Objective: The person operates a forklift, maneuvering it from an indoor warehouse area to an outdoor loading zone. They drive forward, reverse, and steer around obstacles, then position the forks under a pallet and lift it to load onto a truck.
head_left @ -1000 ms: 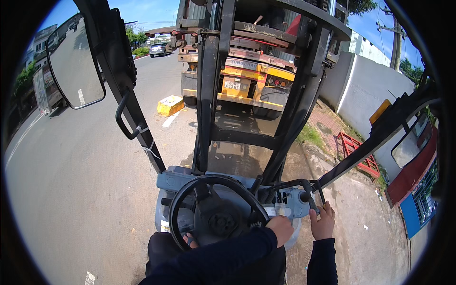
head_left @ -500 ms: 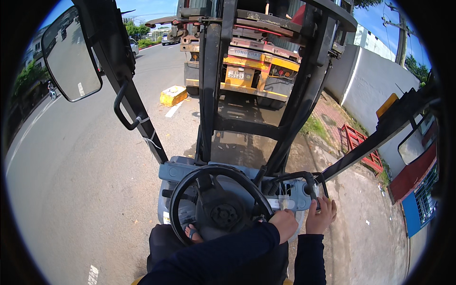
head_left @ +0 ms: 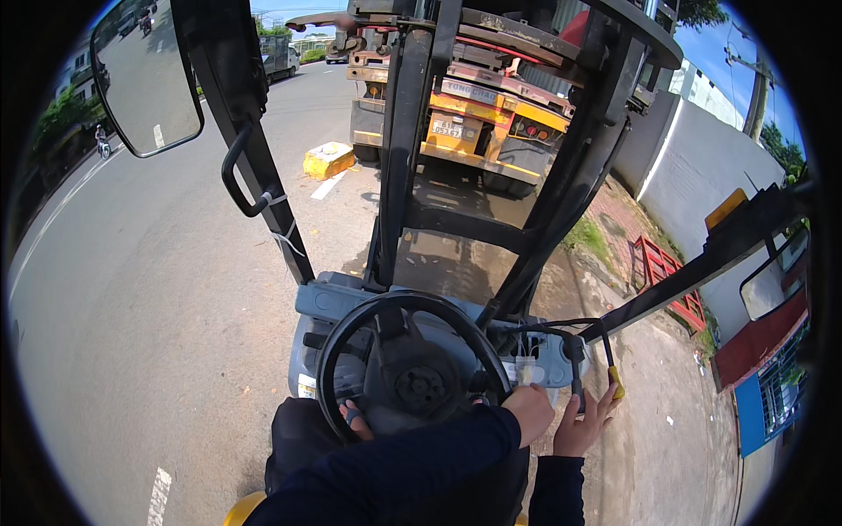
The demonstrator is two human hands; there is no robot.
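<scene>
I am seated at a forklift, with its black steering wheel (head_left: pixel 329 368) in front of me. My left forearm crosses over my lap, and my left hand (head_left: pixel 530 412) is closed in a fist beside the wheel's lower right rim; what lies inside the fist is hidden. To its right, my right hand (head_left: pixel 585 427) is at the controls, its thumb and fingers around the lower end of a black lever (head_left: pixel 575 373). Its fingertips come close to a second lever with a yellow knob (head_left: pixel 617 384). Below the wheel, part of a foot in a sandal (head_left: pixel 354 419) shows.
Beyond the forklift's mast (head_left: pixel 403 158) stands a yellow-and-red truck rear (head_left: pixel 474 114). A yellow block (head_left: pixel 328 160) sits on the road to its left. On the right are a red metal frame (head_left: pixel 662 276) and a grey wall (head_left: pixel 702 158). A truck (head_left: pixel 279 58) is on the road behind.
The view has shifted, moving the scene slightly right and down. My right hand sits a little lower, and the yellow-knobbed lever shows apart from the black one. My left hand stays closed beside the wheel.
</scene>
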